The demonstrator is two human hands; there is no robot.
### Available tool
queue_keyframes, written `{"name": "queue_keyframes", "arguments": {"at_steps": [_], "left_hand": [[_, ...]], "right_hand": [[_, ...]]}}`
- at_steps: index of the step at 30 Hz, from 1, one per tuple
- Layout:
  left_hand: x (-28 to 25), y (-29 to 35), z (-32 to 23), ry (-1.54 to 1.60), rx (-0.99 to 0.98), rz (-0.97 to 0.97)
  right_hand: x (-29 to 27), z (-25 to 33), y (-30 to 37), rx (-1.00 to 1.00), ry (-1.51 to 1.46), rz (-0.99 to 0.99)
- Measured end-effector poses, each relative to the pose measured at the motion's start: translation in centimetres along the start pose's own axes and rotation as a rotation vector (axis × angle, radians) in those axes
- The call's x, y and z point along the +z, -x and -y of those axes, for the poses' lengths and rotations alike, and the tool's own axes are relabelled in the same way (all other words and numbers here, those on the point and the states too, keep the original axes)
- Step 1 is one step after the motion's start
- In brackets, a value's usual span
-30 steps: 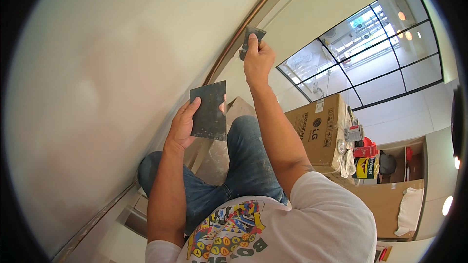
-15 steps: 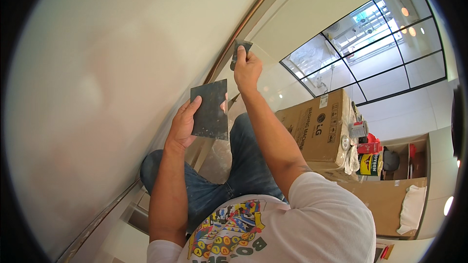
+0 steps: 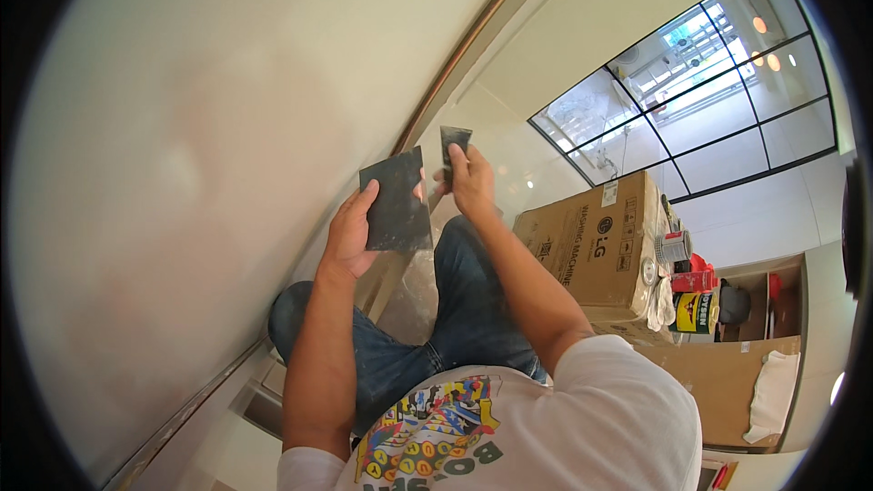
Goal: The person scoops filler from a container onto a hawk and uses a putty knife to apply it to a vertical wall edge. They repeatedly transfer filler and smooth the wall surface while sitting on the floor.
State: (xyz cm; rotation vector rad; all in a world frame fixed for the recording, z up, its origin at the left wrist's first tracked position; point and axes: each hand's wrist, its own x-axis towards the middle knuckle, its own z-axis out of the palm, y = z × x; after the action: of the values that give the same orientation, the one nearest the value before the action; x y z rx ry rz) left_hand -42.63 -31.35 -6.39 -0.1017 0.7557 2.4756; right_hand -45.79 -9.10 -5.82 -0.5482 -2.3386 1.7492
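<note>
A dark, flat, roughly square plate with pale specks is gripped by my left hand, thumb on its face and fingertips showing at its far edge. My right hand pinches a smaller dark flat blade, which looks like a putty knife. The blade stands just to the right of the plate, apart from it. Most of the right-hand fingers are hidden behind the blade. To the left of both hands rises a pale wall with a faint brownish patch.
A large cardboard box stands at right, with a metal can, a yellow-and-black paint can and a red container beside it. Beyond is a black-framed glass panel. A brown strip edges the wall.
My right hand has come down and nearer from beside the brown strip, bringing the blade close to the plate. My left hand and its plate have shifted only slightly.
</note>
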Motion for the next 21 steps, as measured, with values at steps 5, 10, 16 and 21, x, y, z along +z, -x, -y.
{"name": "queue_keyframes", "arguments": {"at_steps": [5, 10, 16, 21], "left_hand": [[-0.1, -1.6, 1.9, 0.005, -0.145, -0.242], [0.8, -1.1, 2.8, 0.068, -0.237, 0.028], [1.2, 0.5, 0.5, 0.097, 0.053, 0.151], [0.7, 0.0, 0.1, 0.056, 0.015, 0.073]], "right_hand": [[-3.2, 3.7, 5.5, -0.193, 0.182, 0.055], [-7.1, 5.1, 4.0, 0.282, -0.362, 0.701], [-5.2, -3.2, -1.8, 0.065, 0.089, 0.212], [0.2, -7.9, -3.3, -0.312, 0.215, -0.162]]}}
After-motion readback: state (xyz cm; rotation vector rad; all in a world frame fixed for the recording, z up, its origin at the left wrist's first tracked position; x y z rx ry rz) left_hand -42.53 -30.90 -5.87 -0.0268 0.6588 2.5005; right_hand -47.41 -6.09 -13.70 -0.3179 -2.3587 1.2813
